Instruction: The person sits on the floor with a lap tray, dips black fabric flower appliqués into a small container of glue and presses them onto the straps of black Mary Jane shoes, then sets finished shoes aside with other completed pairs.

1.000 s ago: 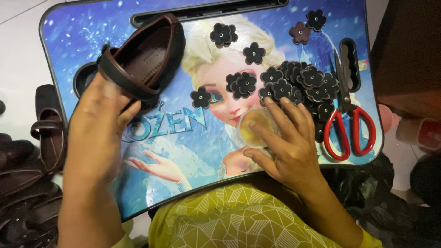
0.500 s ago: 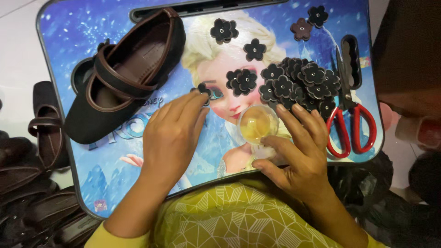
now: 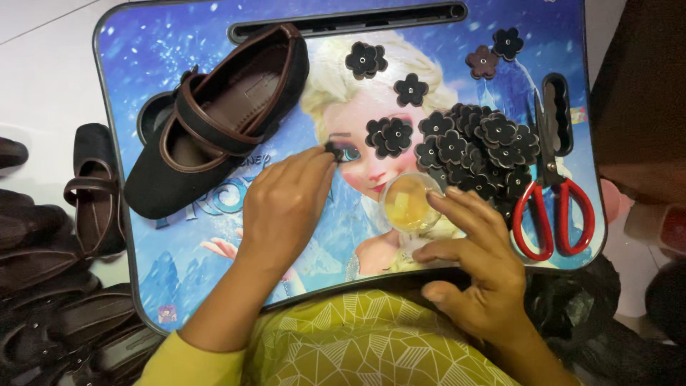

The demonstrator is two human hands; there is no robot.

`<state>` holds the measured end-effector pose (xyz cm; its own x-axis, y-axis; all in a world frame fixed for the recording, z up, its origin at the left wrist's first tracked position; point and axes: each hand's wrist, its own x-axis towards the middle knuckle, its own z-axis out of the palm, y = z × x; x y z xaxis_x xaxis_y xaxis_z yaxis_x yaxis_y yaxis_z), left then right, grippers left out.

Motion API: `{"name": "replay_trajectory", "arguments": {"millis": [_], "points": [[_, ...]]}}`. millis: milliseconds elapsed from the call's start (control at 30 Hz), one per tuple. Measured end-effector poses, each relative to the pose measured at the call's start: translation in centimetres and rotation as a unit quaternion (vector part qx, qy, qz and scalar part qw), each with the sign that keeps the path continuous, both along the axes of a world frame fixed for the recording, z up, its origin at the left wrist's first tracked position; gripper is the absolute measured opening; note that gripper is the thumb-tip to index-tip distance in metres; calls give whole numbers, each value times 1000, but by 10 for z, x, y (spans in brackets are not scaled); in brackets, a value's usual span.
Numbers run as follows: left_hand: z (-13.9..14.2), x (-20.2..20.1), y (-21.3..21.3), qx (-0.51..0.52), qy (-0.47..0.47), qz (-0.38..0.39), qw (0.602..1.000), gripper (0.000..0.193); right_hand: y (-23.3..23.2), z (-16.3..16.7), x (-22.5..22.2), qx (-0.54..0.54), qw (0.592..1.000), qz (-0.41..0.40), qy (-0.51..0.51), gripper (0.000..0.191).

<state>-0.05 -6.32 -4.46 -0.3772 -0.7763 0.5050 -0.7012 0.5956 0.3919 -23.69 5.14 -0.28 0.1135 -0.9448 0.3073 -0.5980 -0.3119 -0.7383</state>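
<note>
Head view: left hand pinches what seems a felt flower.

Yellow-green garment with white geometric line pattern; bare forearms.

Red-handled scissors on the tray's right side; dark shoes heaped on the floor.
</note>
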Motion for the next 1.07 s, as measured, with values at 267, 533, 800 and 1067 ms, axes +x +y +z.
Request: {"name": "replay_trajectory", "arguments": {"millis": [267, 533, 800, 1067], "points": [[22, -3, 39, 541, 476, 2, 693, 15, -11, 8, 25, 32, 996, 12, -83, 24], [25, -2, 57, 578, 491, -33, 650, 12, -15, 15, 46, -23, 999, -5, 39, 29], [21, 1, 55, 569, 495, -31, 656, 14, -11, 14, 37, -91, 988, 39, 119, 42], [21, 1, 57, 589, 484, -50, 645, 15, -9, 7, 38, -91, 988, 1, 124, 41]]}}
